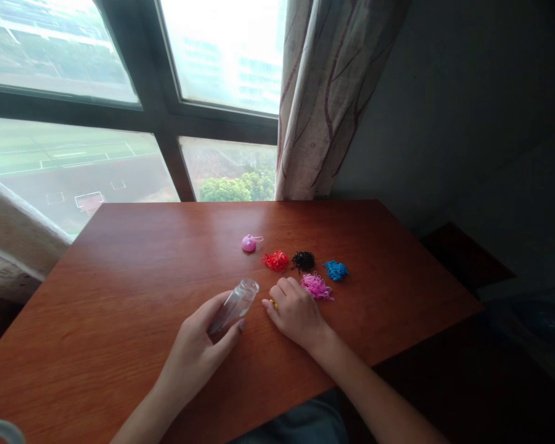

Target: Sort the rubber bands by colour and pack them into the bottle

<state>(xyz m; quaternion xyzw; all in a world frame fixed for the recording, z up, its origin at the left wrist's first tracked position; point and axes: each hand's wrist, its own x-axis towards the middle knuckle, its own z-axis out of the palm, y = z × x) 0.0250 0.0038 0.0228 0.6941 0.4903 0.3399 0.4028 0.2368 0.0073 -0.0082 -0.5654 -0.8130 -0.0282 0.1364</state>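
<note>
My left hand [198,348] is wrapped round a small clear bottle [237,301], tilted with its open mouth pointing up and to the right. My right hand [295,311] rests on the wooden table [134,277] just right of the bottle's mouth, fingers curled over some small yellow bands [273,303] that barely show beneath them. Little piles of elastic bands lie close by: pink [316,286] beside my right hand, red [275,260], black [303,260] and blue [335,269] just beyond. A pink lid [249,243] lies further back.
A window [120,92] and a patterned curtain [333,92] stand behind the table. A dark wall is on the right, with dim furniture [467,259] below it. A pale rim [0,430] shows at the bottom left corner.
</note>
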